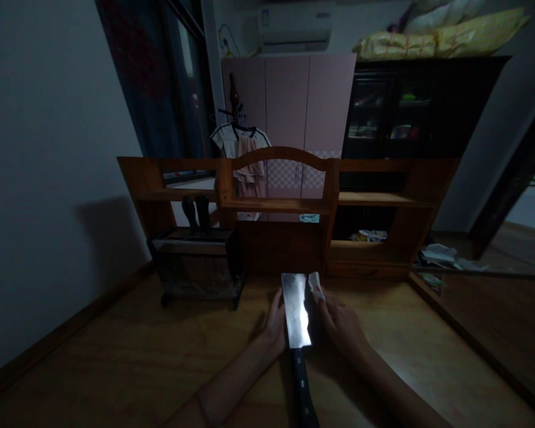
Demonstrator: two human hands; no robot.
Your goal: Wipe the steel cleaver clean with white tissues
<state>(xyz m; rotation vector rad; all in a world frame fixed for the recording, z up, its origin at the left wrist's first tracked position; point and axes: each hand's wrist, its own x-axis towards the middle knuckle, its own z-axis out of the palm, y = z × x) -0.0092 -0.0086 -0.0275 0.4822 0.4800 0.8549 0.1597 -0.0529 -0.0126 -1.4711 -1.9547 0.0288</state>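
A cleaver (296,309) with a broad shiny blade and a black riveted handle is before me, its handle pointing toward me. At the blade's left edge is my left hand (274,321), closed on it from the side, with most of its fingers hidden behind the steel. My right hand (339,321) pinches a folded white tissue (315,286) close to the blade's right edge. Whether the tissue touches the steel I cannot tell. On the left stands a knife block (198,270) with two dark handles sticking up.
The wooden surface (223,356) under my hands is bounded by a wall at left and a raised edge (472,333) at right. Behind it rises a wooden shelf rack (279,205). Farther back are pink cabinets (288,101), a dark cabinet and hanging clothes.
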